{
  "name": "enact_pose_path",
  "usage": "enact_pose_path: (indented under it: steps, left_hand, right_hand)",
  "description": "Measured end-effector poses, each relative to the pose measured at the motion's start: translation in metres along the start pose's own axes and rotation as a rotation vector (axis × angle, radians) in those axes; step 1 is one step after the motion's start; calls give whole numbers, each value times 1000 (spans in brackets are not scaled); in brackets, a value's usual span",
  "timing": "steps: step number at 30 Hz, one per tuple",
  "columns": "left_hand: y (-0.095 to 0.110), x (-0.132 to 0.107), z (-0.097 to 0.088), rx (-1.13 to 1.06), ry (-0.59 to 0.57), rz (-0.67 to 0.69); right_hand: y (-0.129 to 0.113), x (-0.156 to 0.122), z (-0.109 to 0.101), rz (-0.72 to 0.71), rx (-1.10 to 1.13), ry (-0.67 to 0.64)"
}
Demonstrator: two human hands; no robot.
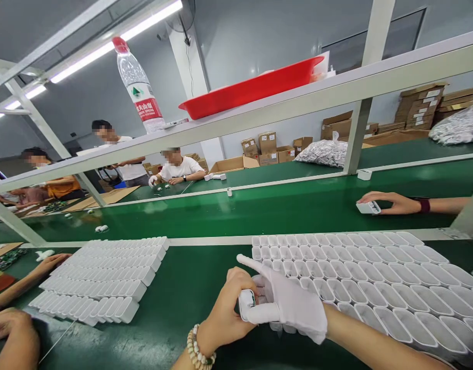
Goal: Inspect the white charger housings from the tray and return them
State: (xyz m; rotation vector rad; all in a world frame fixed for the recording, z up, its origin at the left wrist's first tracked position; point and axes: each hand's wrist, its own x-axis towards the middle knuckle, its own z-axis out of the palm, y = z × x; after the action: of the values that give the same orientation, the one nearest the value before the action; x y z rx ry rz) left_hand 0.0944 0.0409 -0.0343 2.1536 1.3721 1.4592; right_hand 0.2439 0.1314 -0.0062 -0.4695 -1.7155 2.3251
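Note:
Between my hands is a small white plastic case (244, 303), its upper end showing something dark and green inside. My left hand (231, 303), bare with a bead bracelet at the wrist, grips the case from the left. My right hand (286, 300) wears a white glove; its thumb lies against the case, the index finger points out to the left, and the other fingers curl in behind. Just beyond and right of the glove stand rows of open white plastic cases (379, 275). Another block of white cases (101, 277) lies to the left.
A green conveyor belt (205, 218) runs behind a pale rail. At the right, another person's hand (390, 203) holds a white case over it. Other people's arms (13, 329) reach in at left. Overhead, a shelf (236, 121) bears a water bottle (138, 87) and red tray (255, 90).

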Motion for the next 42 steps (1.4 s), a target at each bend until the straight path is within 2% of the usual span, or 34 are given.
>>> enact_pose_path:
  steps: [9, 25, 34, 38, 42]
  left_hand:
    - [1, -1, 1, -31, 0, -5]
    - [2, -1, 2, -56, -6, -20]
    - [2, -3, 1, -89, -6, -102]
    - [0, -1, -2, -115, 83, -164]
    - [-9, -2, -8, -11, 179, -156]
  right_hand:
    - [-14, -6, 9, 59, -28, 53]
    - [11, 8, -6, -8, -85, 23]
    - [3, 7, 0, -75, -4, -5]
    - [2, 10, -2, -123, 1, 14]
    - [2, 15, -5, -131, 23, 73]
